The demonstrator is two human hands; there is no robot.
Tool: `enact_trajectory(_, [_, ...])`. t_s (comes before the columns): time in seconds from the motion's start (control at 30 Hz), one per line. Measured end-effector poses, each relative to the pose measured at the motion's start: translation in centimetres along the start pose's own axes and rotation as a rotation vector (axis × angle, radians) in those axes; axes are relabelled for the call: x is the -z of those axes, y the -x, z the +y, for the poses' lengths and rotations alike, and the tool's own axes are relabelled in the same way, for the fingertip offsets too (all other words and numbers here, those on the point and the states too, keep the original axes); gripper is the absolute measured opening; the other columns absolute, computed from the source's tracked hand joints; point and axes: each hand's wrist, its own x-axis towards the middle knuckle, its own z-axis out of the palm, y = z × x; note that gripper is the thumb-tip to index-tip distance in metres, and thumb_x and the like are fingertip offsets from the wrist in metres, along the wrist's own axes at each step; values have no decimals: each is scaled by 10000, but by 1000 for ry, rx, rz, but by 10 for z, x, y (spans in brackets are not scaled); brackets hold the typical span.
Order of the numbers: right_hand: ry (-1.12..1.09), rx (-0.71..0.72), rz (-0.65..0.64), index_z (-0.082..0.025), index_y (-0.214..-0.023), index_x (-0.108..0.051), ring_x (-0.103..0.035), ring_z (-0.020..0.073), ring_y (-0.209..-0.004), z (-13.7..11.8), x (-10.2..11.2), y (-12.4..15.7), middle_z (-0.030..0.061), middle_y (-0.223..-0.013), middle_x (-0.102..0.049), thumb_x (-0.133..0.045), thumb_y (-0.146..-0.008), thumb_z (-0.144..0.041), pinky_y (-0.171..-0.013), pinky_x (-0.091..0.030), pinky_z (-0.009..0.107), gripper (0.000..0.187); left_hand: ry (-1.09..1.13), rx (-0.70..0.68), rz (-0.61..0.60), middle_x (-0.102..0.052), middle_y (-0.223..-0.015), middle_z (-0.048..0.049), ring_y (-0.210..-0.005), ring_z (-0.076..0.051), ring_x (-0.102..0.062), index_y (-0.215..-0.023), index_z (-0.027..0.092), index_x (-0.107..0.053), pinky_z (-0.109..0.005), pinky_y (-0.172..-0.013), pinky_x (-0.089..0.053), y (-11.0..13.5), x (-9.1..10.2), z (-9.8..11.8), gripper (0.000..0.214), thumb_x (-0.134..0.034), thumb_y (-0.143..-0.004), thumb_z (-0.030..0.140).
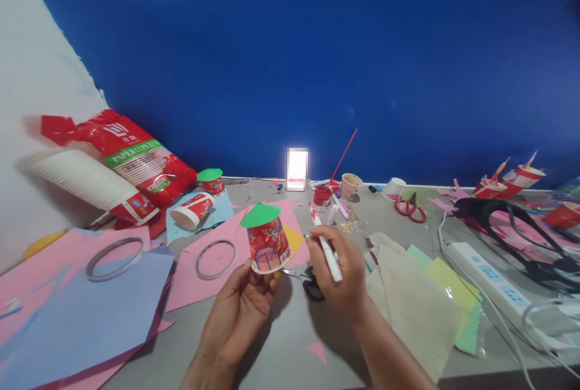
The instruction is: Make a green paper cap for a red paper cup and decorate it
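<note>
My left hand [247, 302] holds an upside-down red paper cup [266, 245] by its rim from below. A green paper cone [261, 216] sits on top of the cup like a roof, and dark lines on its side draw an arched door. My right hand [339, 266] grips a white marker [330, 257], its red-marked end pointing up and away, just right of the cup and apart from it. Under and between the hands, black-handled scissors [313, 286] lie on the table, partly hidden. A yellow paper piece [293, 239] shows behind the cup.
Tape rings [216, 259] rest on pink paper at left, near a blue sheet [104, 311], a stack of paper cups [86, 182] and a second green-roofed cup [211, 181]. Red-handled scissors [410, 210] lie behind. A cloth [408, 299] and a power strip [487, 275] are at right.
</note>
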Motion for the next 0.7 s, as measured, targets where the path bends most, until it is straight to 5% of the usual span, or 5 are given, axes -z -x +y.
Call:
enact_trajectory(0.3, [-28, 68, -198, -214, -1063, -603, -657, 201, -843, 6, -8, 4, 52, -918, -701, -536, -884, -52, -708, -505, 290, 250, 26, 137, -75, -772, -710, -63, -539, -155, -718, -939, 143, -645, -279, -505, -606, 0, 4, 5, 298, -364, -1019, 80])
enact_trajectory(0.7, [-61, 174, -100, -240, -1001, -562, -590, 173, -716, 2, -10, 4, 5, -807, -672, -582, -879, -21, -653, -455, 283, 251, 38, 225, -86, -717, -586, -53, -535, -156, -720, -875, 122, -672, -264, -547, -617, 1, 7, 5, 384, -344, -1068, 178])
